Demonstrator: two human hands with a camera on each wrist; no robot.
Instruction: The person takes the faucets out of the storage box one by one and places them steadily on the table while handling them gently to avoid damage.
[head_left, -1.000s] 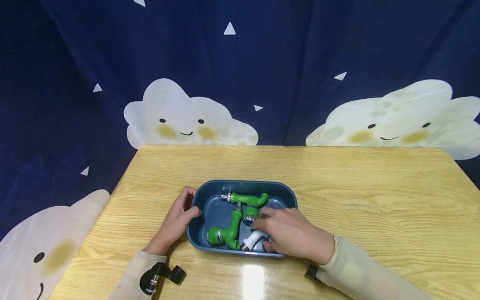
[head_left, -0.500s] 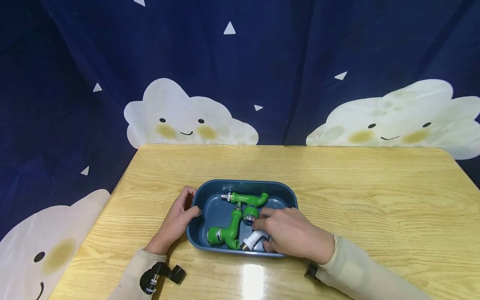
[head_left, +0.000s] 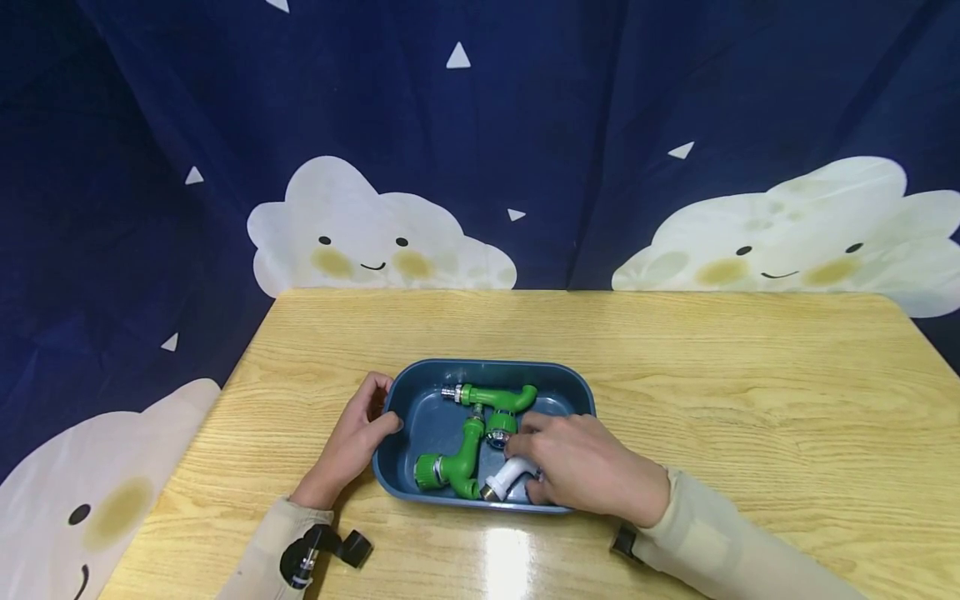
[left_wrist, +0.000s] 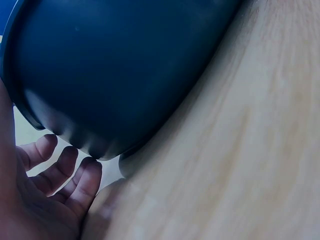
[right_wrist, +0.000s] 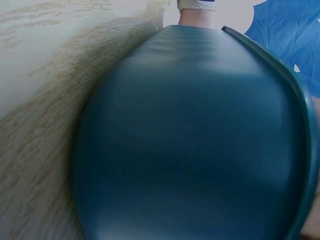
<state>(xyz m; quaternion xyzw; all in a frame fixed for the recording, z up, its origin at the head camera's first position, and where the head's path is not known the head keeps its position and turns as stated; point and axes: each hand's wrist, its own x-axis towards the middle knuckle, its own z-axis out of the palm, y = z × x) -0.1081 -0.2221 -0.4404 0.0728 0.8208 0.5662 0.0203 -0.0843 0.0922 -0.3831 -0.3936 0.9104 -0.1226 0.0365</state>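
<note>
My left hand (head_left: 352,442) grips the left end of the blue tray (head_left: 427,421), thumb over the rim, fingers bent against the outer wall. My right hand (head_left: 588,467) reaches across the right end, back upward, thumb and forefinger pinching the white tap (head_left: 507,480). That tap lies at the tray's near side, right of the nearer green tap (head_left: 461,465).

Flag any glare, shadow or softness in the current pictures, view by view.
Head: white glare on the wooden table, in front of the blue tub; left wrist: the tub's wall dark, wood grain soft; right wrist: tub wall soft, shadow on the table along its left edge.
</note>
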